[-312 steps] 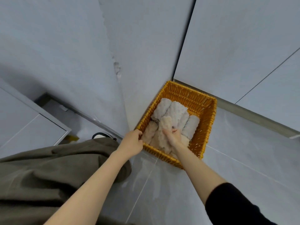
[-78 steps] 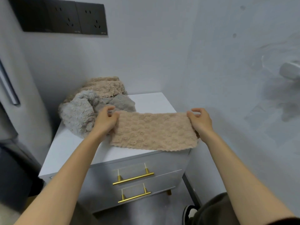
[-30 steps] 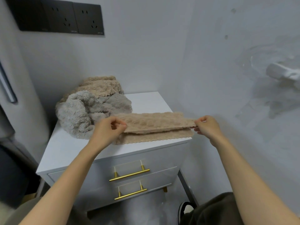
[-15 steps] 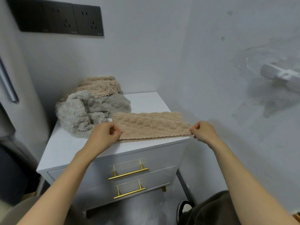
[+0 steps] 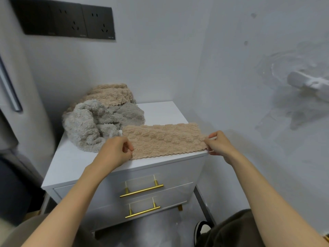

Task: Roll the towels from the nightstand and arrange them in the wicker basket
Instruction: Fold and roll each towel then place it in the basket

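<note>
Both short ends of the folded beige fleecy towel (image 5: 165, 139), lying left-to-right along the front edge of the white nightstand (image 5: 163, 111), are pinched by fingers (image 5: 213, 135), left hand (image 5: 115, 152) and right hand (image 5: 219, 144) equally near.

l hand (image 5: 115, 152): fingers curled, thumb+index pinch towel (image 5: 165, 139) end
r hand (image 5: 219, 144): pinches other end
arms: both fwd, bare forearms
</note>
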